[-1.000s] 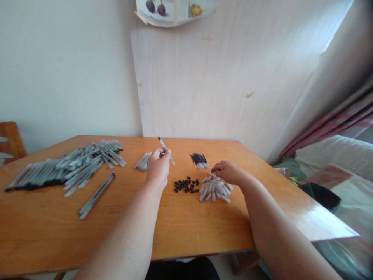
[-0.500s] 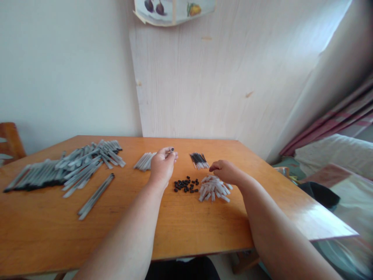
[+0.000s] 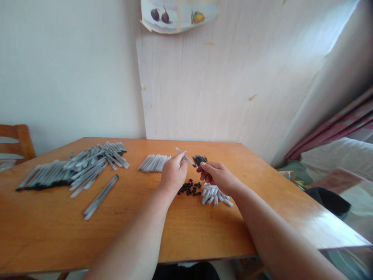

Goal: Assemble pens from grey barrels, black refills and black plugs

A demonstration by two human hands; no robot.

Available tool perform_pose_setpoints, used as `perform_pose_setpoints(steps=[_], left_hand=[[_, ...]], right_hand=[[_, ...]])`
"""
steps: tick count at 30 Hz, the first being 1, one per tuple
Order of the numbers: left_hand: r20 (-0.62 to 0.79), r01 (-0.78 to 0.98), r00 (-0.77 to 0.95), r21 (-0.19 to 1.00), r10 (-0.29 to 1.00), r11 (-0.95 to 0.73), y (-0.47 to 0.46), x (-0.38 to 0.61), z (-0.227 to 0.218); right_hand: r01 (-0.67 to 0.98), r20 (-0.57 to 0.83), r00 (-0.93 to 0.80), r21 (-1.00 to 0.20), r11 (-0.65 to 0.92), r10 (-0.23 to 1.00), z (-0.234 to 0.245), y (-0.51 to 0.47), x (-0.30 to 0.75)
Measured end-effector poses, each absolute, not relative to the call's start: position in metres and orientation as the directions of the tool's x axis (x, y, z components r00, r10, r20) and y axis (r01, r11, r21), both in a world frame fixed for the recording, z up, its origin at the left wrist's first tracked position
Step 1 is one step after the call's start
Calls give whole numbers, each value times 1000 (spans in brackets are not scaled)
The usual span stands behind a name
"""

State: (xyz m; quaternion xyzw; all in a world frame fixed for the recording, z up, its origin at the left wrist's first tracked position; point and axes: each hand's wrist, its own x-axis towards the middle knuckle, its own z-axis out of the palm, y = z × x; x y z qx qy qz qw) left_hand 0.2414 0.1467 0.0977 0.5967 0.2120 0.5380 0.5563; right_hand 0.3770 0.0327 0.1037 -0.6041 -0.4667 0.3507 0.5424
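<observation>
My left hand (image 3: 174, 171) is closed around a pen barrel (image 3: 190, 161), pale and translucent with a dark end, slanting down to the right. Close by on the right, my right hand (image 3: 214, 173) has thumb and fingers pinched together near that dark end; whatever is between them is too small to make out. Behind the fingers lie black ink refills (image 3: 199, 158), partly hidden. Below the hands are loose small black plugs (image 3: 192, 188) and a heap of whitish pen caps (image 3: 215, 195). A row of clear barrels (image 3: 153, 163) lies just left of my left hand.
On the left of the wooden table (image 3: 131, 225) is a large pile of pens (image 3: 90, 159) with dark ends. A few separate pens (image 3: 101, 197) lie nearer me. A wooden chair (image 3: 25, 142) stands at far left, a black container (image 3: 328, 200) beyond the right edge.
My right hand has moved left from above the caps toward my left hand. The pen barrel in my left hand now shows lengthwise. The view has shifted slightly.
</observation>
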Motion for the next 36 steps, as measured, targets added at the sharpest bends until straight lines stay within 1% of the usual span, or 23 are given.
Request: perform_pose_setpoints(steps=[1,3,6,8,11,13,14,16,18,19,21,25,28,36], left_hand=[[406,-349,343,892,847,-287,144,241,99],[442,-328,378,886,813,-329,141,240,99],[517,-280,432,856,739,-435,138,241,98],[531,-279,430,847,730,-452,137,243,96],[471,-322,375,874,798,-364,137,245,97],[372,-349,374,905,850,-242,138,245,99],[314,-357,410,919,856,-167,137,245,99],[218,-349,544,937,810,-17,137,244,101],[174,-330,666,941,725,78,137,242,101],[169,-328,700,939,694,103,137,242,101],[173,-348,715,928,677,130,138,242,100],[182,-410,695,895,696,175,140,244,99],[174,-418,688,889,704,189,140,245,100],[166,-412,681,892,713,187,138,246,101]], right_hand=[[144,64,301,-989,21,951,103,33,375],[89,41,283,-996,16,958,101,34,373],[44,43,280,-999,32,959,101,34,370],[21,55,296,-998,51,954,102,33,370],[-14,78,325,-996,88,942,103,33,372],[-30,80,320,-995,94,944,103,33,373],[-35,74,308,-995,89,948,103,33,373],[-44,61,275,-996,76,959,103,32,371],[-59,58,242,-995,75,969,103,32,369],[-70,55,229,-995,73,972,103,31,368],[-94,41,223,-994,63,974,104,31,367],[-152,-16,221,-988,18,975,105,30,367],[-164,-36,205,-986,-2,978,104,31,367],[-85,58,251,-993,81,966,102,32,366]])
